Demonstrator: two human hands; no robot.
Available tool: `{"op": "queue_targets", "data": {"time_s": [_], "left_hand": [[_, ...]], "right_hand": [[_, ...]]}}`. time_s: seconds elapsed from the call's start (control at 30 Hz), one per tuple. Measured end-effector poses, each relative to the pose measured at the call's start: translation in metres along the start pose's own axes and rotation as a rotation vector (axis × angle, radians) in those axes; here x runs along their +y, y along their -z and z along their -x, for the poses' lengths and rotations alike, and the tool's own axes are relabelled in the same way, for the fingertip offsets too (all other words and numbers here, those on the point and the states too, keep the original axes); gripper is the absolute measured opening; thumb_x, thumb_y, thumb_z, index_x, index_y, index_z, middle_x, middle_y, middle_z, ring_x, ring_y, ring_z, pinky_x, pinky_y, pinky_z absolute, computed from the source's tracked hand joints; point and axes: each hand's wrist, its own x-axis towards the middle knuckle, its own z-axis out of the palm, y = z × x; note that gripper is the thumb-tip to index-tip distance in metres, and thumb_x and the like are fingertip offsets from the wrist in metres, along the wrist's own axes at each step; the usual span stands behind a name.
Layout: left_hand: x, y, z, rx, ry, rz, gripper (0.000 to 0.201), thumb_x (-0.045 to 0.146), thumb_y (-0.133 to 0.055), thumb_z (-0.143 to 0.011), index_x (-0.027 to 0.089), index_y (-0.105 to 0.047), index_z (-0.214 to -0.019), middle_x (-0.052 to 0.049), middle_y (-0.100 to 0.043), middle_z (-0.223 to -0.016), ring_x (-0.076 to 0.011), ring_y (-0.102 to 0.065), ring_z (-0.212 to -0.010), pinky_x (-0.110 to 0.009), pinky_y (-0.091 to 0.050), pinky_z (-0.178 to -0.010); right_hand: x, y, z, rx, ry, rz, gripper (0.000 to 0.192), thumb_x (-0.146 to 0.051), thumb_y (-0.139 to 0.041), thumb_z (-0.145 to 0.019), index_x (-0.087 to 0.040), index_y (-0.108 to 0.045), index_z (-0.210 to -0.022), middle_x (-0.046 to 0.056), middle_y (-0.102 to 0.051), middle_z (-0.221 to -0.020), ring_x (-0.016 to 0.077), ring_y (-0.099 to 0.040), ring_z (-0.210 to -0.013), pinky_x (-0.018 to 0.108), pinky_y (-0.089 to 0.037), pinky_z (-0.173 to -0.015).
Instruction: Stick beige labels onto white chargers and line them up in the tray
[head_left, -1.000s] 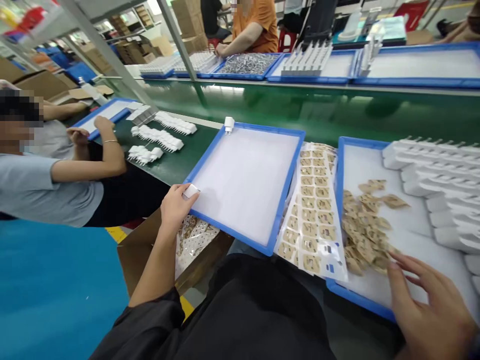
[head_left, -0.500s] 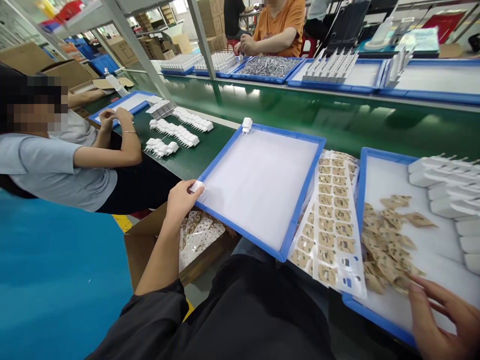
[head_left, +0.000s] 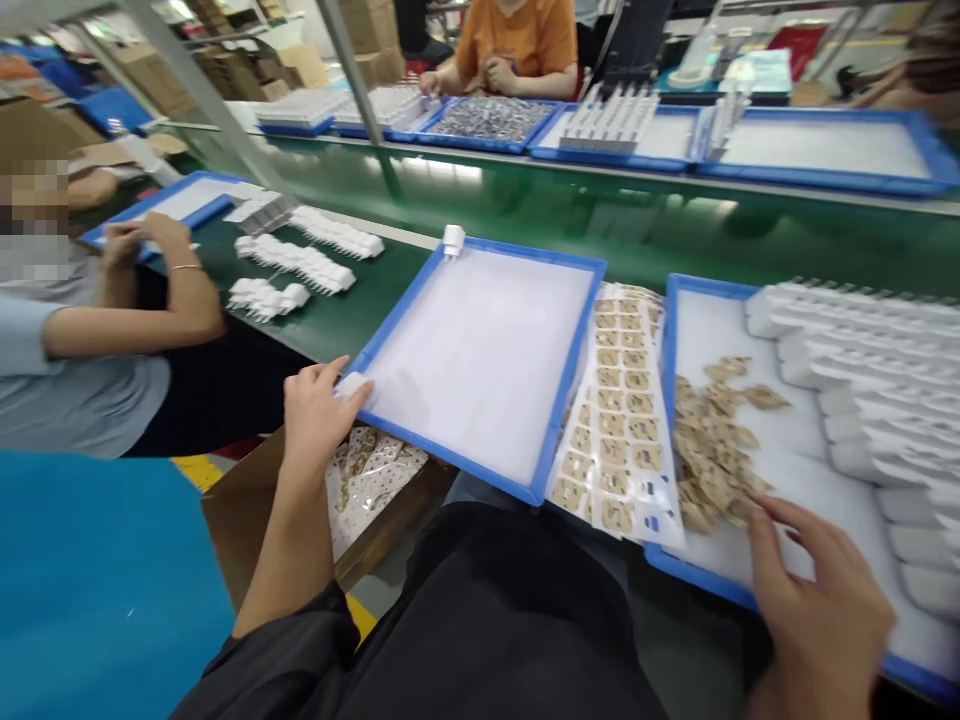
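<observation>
Green conveyor (head_left: 600, 225), unreadable sticker sheet (head_left: 622, 410)

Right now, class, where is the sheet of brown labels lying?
In the head view the sheet of brown labels lies right of centre, between the empty blue tray and the tray of loose labels, ahead of the right hand.

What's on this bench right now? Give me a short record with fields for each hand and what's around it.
Left hand: holds a small white piece at the corner of the empty blue tray.
Right hand: fingertips on the pile of tan labels in the right tray.
Between trays: label sheet.
Right tray also: rows of white adapters.
Below left hand: cardboard box.
</observation>
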Motion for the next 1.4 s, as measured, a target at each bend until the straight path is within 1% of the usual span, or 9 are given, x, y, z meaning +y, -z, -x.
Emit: {"op": "queue_targets", "data": {"time_s": [0.1,0.27,0.37,0.47,0.63,0.83,1.03,1.27,1.4], "left_hand": [[0.04,-0.006,0.01,0.061,-0.176,0.204,0.046,0.048,-0.059,-0.094,0.018,-0.067,-0.127,-0.014,-0.066,-0.123,-0.0344,-0.057,-0.118,-0.052,-0.045,-0.107],[0.147,-0.024,0.051,-0.196,-0.681,0.602,0.026,0.035,-0.062,-0.096,0.022,-0.07,-0.118,-0.007,-0.073,-0.114,-0.024,-0.065,-0.108,-0.039,-0.053,-0.099],[0.198,-0.036,0.08,-0.366,-0.984,0.614,0.03,0.034,-0.061,-0.098,0.023,-0.067,-0.126,-0.008,-0.069,-0.131,-0.0252,-0.06,-0.124,-0.042,-0.049,-0.107],[0.225,-0.048,0.099,-0.484,-1.175,0.473,0.046,0.036,-0.059,-0.099,0.023,-0.055,-0.143,-0.01,-0.05,-0.156,-0.0308,-0.043,-0.146,-0.05,-0.039,-0.119],[0.242,-0.058,0.108,-0.539,-1.226,0.317,0.053,0.038,-0.05,-0.103,0.023,-0.042,-0.153,-0.01,-0.032,-0.166,-0.0337,-0.032,-0.153,-0.061,-0.027,-0.123],[0.256,-0.062,0.109,-0.538,-1.227,0.294,0.051,0.04,-0.046,-0.105,0.026,-0.043,-0.153,-0.009,-0.032,-0.166,-0.0331,-0.031,-0.153,-0.064,-0.025,-0.122],[0.255,-0.062,0.111,-0.5,-1.23,0.283,0.05,0.041,-0.042,-0.106,0.027,-0.044,-0.153,-0.009,-0.033,-0.166,-0.0317,-0.033,-0.153,-0.061,-0.024,-0.123],[0.258,-0.057,0.111,-0.527,-1.208,0.239,0.047,0.027,-0.035,-0.107,0.028,-0.044,-0.153,-0.006,-0.033,-0.166,-0.0305,-0.033,-0.153,-0.06,-0.025,-0.123],[0.256,-0.058,0.11,-0.555,-1.212,0.247,0.049,0.023,-0.036,-0.106,0.029,-0.043,-0.153,-0.006,-0.032,-0.166,-0.0301,-0.031,-0.154,-0.06,-0.024,-0.123]], "right_hand": [[-0.029,0.004,-0.002,-0.016,0.1,-0.101,0.015,-0.032,-0.064,-0.093,-0.024,-0.073,-0.101,0.009,-0.076,-0.096,0.0285,-0.072,-0.091,0.044,-0.057,-0.09],[-0.069,-0.005,0.008,-0.243,0.148,-0.153,0.019,-0.032,-0.06,-0.097,-0.022,-0.07,-0.111,0.011,-0.07,-0.107,0.0275,-0.067,-0.102,0.045,-0.055,-0.091],[-0.077,-0.008,0.016,-0.311,0.21,-0.1,0.028,-0.035,-0.064,-0.096,-0.024,-0.067,-0.121,0.014,-0.065,-0.125,0.0319,-0.062,-0.114,0.052,-0.049,-0.099],[-0.073,-0.004,0.021,-0.382,0.298,-0.037,0.027,-0.034,-0.067,-0.095,-0.027,-0.068,-0.12,0.012,-0.063,-0.135,0.0349,-0.057,-0.123,0.056,-0.045,-0.102],[-0.057,0.005,0.019,-0.368,0.297,-0.058,0.026,-0.027,-0.063,-0.097,-0.025,-0.067,-0.123,0.011,-0.066,-0.134,0.0317,-0.057,-0.124,0.052,-0.048,-0.101],[-0.051,0.009,0.016,-0.254,0.269,-0.103,0.021,-0.019,-0.064,-0.096,-0.023,-0.069,-0.116,0.01,-0.071,-0.124,0.0306,-0.058,-0.124,0.051,-0.049,-0.103],[-0.056,0.005,0.022,-0.233,0.246,-0.114,0.015,-0.021,-0.068,-0.094,-0.024,-0.07,-0.109,0.007,-0.075,-0.109,0.0281,-0.063,-0.111,0.048,-0.049,-0.097],[-0.064,0.005,0.018,-0.28,0.183,-0.204,0.007,-0.017,-0.063,-0.096,-0.024,-0.067,-0.096,0.006,-0.073,-0.098,0.0246,-0.064,-0.098,0.044,-0.047,-0.091],[-0.054,0.023,0.012,-0.403,0.195,-0.512,0.007,-0.018,-0.063,-0.095,-0.025,-0.065,-0.095,0.005,-0.069,-0.1,0.0228,-0.063,-0.1,0.041,-0.049,-0.091]]}}
